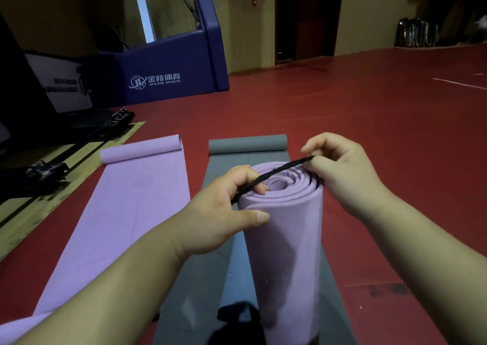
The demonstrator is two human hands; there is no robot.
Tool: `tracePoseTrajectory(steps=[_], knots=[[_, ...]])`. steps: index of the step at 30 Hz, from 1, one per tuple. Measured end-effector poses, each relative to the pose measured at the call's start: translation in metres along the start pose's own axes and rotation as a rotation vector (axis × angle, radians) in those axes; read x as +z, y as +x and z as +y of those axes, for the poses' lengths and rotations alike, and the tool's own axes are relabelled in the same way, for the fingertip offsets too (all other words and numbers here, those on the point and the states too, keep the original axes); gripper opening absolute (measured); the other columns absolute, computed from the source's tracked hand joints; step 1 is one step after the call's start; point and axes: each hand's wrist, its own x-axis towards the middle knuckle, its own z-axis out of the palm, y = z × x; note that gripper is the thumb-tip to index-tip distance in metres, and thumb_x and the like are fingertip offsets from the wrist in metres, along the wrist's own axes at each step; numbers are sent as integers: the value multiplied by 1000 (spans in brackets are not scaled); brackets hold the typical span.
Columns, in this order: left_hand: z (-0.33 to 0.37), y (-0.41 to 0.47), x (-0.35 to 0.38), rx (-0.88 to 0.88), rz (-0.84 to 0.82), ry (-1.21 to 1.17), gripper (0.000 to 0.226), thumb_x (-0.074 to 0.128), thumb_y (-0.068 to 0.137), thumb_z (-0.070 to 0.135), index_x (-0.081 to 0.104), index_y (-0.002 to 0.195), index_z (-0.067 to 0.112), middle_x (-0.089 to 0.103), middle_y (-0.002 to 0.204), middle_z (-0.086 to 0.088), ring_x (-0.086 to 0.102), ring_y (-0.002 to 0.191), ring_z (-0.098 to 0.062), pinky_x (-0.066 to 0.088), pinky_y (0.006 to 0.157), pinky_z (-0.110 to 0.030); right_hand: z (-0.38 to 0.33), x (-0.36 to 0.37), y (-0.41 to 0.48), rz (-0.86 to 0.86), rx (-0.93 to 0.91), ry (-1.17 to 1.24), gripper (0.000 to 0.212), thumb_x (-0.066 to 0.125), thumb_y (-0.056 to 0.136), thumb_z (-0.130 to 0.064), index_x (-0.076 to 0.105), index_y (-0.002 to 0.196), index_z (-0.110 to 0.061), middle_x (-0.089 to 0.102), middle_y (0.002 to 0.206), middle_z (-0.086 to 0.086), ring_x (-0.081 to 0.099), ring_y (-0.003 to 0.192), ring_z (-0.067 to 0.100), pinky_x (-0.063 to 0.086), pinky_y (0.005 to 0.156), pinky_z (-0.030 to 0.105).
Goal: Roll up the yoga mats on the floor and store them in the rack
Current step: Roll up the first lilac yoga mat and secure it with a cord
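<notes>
Left of the hands, a lilac mat (126, 212) lies flat on the floor. The left hand (224, 207) and right hand (340, 170) each pinch an end of a black strap (274, 174). It is stretched over the rolled mat (284, 239), which stands between them above a grey mat (200, 292).

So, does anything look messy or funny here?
A little. The rolled purple mat is wound loosely, with gaps between layers at its top end. The purple floor mat and grey floor mat both curl up at their far ends.
</notes>
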Motion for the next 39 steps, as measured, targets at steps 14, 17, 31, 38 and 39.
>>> tracePoseTrajectory(steps=[14, 17, 31, 38, 39], knots=[[-4, 1, 6, 136, 381, 242, 40, 86, 64, 18, 48, 71, 25, 48, 87, 13, 49, 78, -6, 38, 71, -13, -3, 16, -15, 211, -180, -302, 17, 54, 67, -27, 65, 80, -23, 62, 70, 8, 44, 55, 8, 42, 58, 34], [-5, 1, 4, 125, 396, 355, 39, 85, 69, 29, 46, 67, 27, 48, 71, 13, 46, 68, -8, 37, 65, -22, -2, 15, -14, 221, -183, -313, 14, 57, 68, -20, 65, 81, -21, 63, 72, 8, 44, 55, 5, 41, 58, 28], [-26, -3, 30, 192, 361, 601, 64, 86, 65, 52, 37, 105, 45, 44, 89, 21, 49, 83, -6, 41, 73, -26, 8, 10, -6, 291, -188, -356, 15, 64, 72, -15, 64, 85, -22, 55, 64, -5, 45, 55, 6, 36, 56, 14], [-44, 4, 14, -26, 507, 519, 56, 92, 69, 40, 43, 97, 40, 42, 64, 7, 39, 60, -12, 37, 59, -32, 10, -3, -2, 6, -184, -288, 21, 73, 78, -9, 65, 89, -25, 44, 58, -10, 39, 56, 7, 35, 58, 28], [-47, 6, 12, -49, 511, 509, 54, 91, 71, 39, 44, 98, 39, 39, 62, 6, 36, 58, -12, 36, 57, -33, 13, -4, -3, -58, -173, -256, 23, 75, 78, -13, 64, 94, -25, 45, 59, -9, 40, 57, 9, 37, 59, 29]])
